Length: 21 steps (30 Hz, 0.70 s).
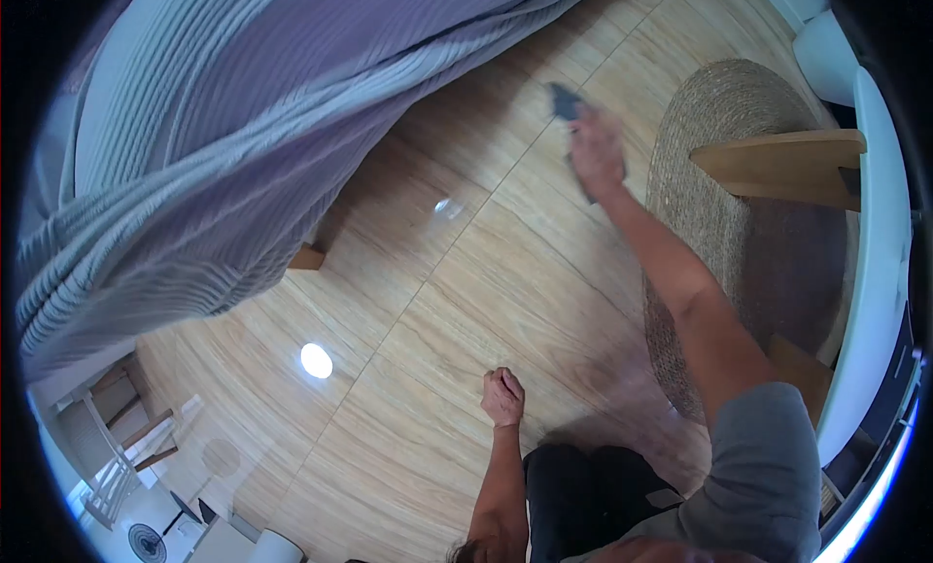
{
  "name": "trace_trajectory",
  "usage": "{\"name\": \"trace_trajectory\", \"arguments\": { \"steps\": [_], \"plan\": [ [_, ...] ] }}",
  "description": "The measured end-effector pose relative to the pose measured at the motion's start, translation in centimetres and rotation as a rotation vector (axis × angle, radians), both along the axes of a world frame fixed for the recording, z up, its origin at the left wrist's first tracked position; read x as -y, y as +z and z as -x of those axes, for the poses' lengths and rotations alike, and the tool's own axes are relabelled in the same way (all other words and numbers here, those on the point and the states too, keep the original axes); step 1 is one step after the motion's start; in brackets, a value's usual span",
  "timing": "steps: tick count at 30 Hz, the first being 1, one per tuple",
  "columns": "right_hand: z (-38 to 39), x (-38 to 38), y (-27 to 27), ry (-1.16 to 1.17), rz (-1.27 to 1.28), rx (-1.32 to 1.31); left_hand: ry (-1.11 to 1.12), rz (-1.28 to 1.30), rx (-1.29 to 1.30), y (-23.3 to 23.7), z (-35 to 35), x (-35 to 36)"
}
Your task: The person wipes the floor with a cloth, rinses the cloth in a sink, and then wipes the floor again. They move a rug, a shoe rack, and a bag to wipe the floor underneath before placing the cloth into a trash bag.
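Note:
My right hand is stretched far forward over the tiled floor, closed on a dark grey cloth. The cloth sticks out past the fingers and below the palm, and both hand and cloth are smeared by motion. My left hand is curled into a fist in front of my knees, low over the tiles, with nothing showing in it. Dark trousers cover my bent legs at the bottom of the view.
A bed cover in grey and purple drapes down at upper left, with a wooden leg below it. On the right lies an oval woven rug under white-topped furniture with a wooden leg. A chair and fan stand at lower left.

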State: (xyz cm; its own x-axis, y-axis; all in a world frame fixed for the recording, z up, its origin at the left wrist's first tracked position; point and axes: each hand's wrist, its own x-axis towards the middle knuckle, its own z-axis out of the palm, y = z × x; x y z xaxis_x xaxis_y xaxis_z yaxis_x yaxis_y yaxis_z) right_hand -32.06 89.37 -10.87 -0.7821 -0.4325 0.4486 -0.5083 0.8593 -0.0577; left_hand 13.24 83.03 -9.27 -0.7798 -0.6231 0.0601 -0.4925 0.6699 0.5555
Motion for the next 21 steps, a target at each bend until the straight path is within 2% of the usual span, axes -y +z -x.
{"name": "trace_trajectory", "arguments": {
  "steps": [1, 2, 3, 4, 5, 6, 8, 11, 14, 15, 17, 19, 21],
  "plan": [
    [1.0, -2.1, 2.2, -0.105, -0.070, 0.088, 0.013, -0.004, -0.012, 0.4, 0.3, 0.0],
    [0.9, -2.6, 2.0, -0.125, -0.068, 0.078, 0.018, -0.008, -0.029, 0.8, 0.9, 0.1],
    [0.9, -3.1, 1.1, -0.194, 0.079, 0.126, -0.006, -0.010, -0.050, 1.1, 1.8, 0.1],
    [1.5, -3.9, 1.2, -0.261, 0.223, 0.162, 0.082, -0.207, -0.074, 1.2, 2.8, -0.3],
    [1.5, -4.0, 2.1, -0.167, 0.273, 0.176, 0.164, -0.405, -0.086, 1.4, 4.1, -0.3],
    [1.3, -4.5, 1.8, -0.202, 0.273, 0.165, 0.128, -0.410, -0.084, 2.6, 6.7, 0.7],
    [1.9, -5.1, 1.6, 0.000, 0.276, 0.120, -0.067, -0.295, -0.161, 3.7, 14.6, 2.9],
    [2.0, -4.8, 3.7, -0.024, 0.171, 0.232, -0.140, -0.252, -0.190, 2.8, 25.7, 7.8],
    [3.5, -4.8, 3.1, -0.128, 0.202, 0.265, -0.186, -0.133, -0.128, 2.2, 32.8, 11.8],
    [4.9, -4.8, 3.0, -0.140, 0.214, 0.260, -0.182, -0.047, -0.068, 2.3, 34.3, 12.6],
    [8.2, -4.5, 2.6, -0.366, 0.217, 0.176, -0.252, 0.074, -0.082, 1.8, 34.8, 14.0],
    [9.5, -4.2, 2.5, -0.401, 0.220, 0.184, -0.293, 0.219, -0.025, 0.5, 34.5, 14.4],
    [10.4, -4.3, 2.7, -0.445, 0.202, 0.203, -0.335, 0.223, -0.023, -0.6, 34.8, 14.6]
  ]
}}
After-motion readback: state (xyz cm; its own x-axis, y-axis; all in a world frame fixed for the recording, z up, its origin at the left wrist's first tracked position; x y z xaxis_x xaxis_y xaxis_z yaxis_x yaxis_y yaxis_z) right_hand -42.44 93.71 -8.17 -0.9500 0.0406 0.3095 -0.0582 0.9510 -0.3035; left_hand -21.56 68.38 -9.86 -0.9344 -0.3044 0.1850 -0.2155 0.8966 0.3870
